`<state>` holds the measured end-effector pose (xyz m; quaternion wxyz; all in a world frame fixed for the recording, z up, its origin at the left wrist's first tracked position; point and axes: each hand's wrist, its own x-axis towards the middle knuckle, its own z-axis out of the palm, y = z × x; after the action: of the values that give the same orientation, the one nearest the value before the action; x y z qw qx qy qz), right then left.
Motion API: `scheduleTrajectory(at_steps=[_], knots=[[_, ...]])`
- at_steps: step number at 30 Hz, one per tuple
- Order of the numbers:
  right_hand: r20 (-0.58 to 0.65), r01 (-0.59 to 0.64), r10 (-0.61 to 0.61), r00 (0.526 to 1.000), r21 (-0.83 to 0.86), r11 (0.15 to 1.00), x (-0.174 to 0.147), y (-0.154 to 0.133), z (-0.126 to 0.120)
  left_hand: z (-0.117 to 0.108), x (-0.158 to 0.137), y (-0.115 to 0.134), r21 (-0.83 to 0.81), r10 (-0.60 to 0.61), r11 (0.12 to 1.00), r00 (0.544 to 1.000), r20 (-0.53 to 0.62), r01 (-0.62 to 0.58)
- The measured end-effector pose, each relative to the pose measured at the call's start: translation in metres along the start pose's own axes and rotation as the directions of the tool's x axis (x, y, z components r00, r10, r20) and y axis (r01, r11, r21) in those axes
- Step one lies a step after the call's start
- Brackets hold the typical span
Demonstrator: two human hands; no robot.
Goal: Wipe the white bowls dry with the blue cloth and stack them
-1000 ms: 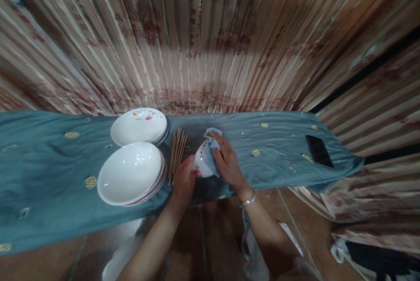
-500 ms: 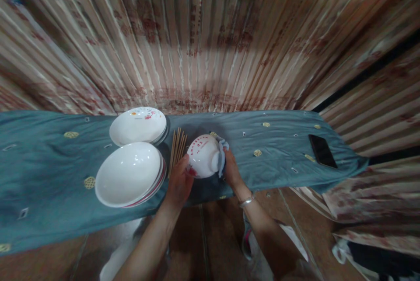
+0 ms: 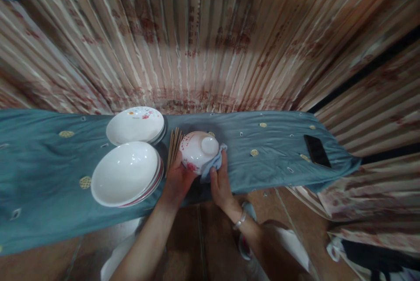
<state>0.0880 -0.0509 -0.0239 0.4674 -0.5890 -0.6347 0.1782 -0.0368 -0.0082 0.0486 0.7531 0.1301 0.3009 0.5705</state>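
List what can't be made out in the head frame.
- Inside of the small white red-patterned bowl: turned bottom-up, hidden.
- Most of the light blue cloth: tucked behind bowl and right hand.
- Lower plates in the near white stack: only rims show.
- Black phone screen: too small.

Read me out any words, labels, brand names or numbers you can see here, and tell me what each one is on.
No text here can be read.
Bowl, upside down in the left hand, wiped with the cloth by the right hand: red marks, too blurred to tell whether writing or pattern.
Curtain: dark red marks, too blurred to read.
Phone: dark screen, nothing shown.
Plates: floral marks only.
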Motion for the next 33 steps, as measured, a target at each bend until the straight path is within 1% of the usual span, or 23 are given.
scheduleTrajectory(at_steps=[6, 8, 12, 15, 18, 20, 24, 28, 33], knots=[[0.069, 0.165, -0.154, 0.986, -0.215, 0.963, -0.011, -0.003, 0.004, 0.008, 0.003, 0.0, 0.04, 0.053, 0.998, 0.995, -0.081, -0.05], [0.095, 0.225, -0.207, 0.974, -0.271, 0.936, -0.014, -0.004, 0.005, 0.009, 0.004, 0.001, 0.032, 0.041, 0.999, 0.995, -0.096, -0.038], [0.17, 0.366, -0.326, 0.93, -0.353, 0.861, -0.017, -0.004, 0.006, 0.006, 0.005, 0.0, -0.016, 0.003, 1.0, 0.989, -0.146, -0.006], [0.248, 0.451, -0.38, 0.891, -0.382, 0.807, -0.014, -0.007, 0.004, 0.005, 0.004, -0.005, -0.032, 0.013, 0.999, 0.988, -0.157, -0.018], [0.294, 0.483, -0.39, 0.873, -0.407, 0.775, -0.008, -0.013, 0.0, 0.003, 0.002, -0.01, 0.013, 0.057, 0.998, 0.989, -0.136, -0.056], [0.304, 0.492, -0.393, 0.868, -0.419, 0.763, -0.003, -0.018, -0.004, 0.002, 0.0, -0.011, 0.063, 0.088, 0.995, 0.989, -0.12, -0.081], [0.312, 0.502, -0.398, 0.863, -0.426, 0.753, 0.007, -0.026, -0.011, 0.002, -0.001, -0.013, 0.101, 0.097, 0.991, 0.99, -0.101, -0.087], [0.298, 0.498, -0.401, 0.866, -0.447, 0.743, 0.015, -0.031, -0.017, 0.0, -0.001, -0.016, 0.121, 0.13, 0.986, 0.983, -0.13, -0.115], [0.26, 0.47, -0.392, 0.882, -0.464, 0.751, 0.026, -0.037, -0.023, -0.004, 0.001, -0.022, 0.212, 0.181, 0.964, 0.981, -0.069, -0.163]])
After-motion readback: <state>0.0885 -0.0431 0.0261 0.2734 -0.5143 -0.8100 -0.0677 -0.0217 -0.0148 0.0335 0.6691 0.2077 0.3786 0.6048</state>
